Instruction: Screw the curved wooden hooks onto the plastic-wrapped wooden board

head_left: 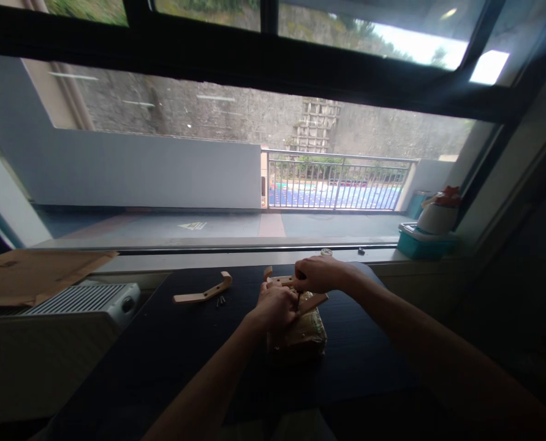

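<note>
Both my hands meet over a light wooden piece (279, 280) on the dark table (171, 355). My left hand (276, 306) is closed around the lower part of the wood, just above a brown wrapped packet (300, 335). My right hand (316, 274) is closed in a fist over a thin dark tool (298, 299) that points down into the wood. A second curved wooden piece (203, 290) lies to the left, apart from my hands, with a few small dark screws (220, 301) beside it.
A cardboard sheet (29, 274) rests on a white radiator (89, 300) at the left. On the window sill stand a teal box with a white and orange object (431, 229) and a small jar (326, 252). A large window looks onto a balcony railing.
</note>
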`<state>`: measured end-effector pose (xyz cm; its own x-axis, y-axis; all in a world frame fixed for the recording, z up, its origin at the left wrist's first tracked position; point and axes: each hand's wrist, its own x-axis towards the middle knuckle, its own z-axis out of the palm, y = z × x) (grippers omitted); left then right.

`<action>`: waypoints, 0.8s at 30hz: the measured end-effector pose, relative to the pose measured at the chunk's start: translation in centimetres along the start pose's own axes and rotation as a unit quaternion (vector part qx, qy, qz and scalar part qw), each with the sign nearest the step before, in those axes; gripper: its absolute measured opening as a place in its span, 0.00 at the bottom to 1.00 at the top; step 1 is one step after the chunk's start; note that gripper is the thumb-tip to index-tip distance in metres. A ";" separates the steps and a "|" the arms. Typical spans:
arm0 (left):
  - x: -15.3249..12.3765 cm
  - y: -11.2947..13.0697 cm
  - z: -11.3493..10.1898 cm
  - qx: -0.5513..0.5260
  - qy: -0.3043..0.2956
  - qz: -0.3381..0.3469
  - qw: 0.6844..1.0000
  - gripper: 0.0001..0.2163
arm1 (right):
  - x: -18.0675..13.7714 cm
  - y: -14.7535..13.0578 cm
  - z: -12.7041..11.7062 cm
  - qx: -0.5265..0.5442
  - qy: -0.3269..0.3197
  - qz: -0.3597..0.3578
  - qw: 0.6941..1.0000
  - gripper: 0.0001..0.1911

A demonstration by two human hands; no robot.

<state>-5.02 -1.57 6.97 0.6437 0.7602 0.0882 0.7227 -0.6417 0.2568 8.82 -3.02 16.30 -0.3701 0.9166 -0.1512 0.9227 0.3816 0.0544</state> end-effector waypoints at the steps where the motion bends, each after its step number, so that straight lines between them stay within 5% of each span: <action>1: 0.0 0.0 0.0 0.000 0.000 0.000 1.000 0.07 | -0.1 0.0 -0.1 0.000 0.003 -0.008 1.000 0.15; 15: 0.1 0.1 0.0 -0.004 -0.005 -0.009 1.000 0.06 | 0.4 0.1 1.3 0.020 0.028 0.003 0.999 0.14; 24: -0.1 0.2 -0.2 0.002 -0.004 -0.003 1.000 0.08 | -0.2 -0.3 -0.3 0.009 0.015 -0.026 0.999 0.11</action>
<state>-4.98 -1.79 7.25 0.6413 0.7631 0.0798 0.7272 -0.6377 0.2538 8.63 -3.27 16.59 -0.4212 0.8985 -0.1237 0.9035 0.4276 0.0291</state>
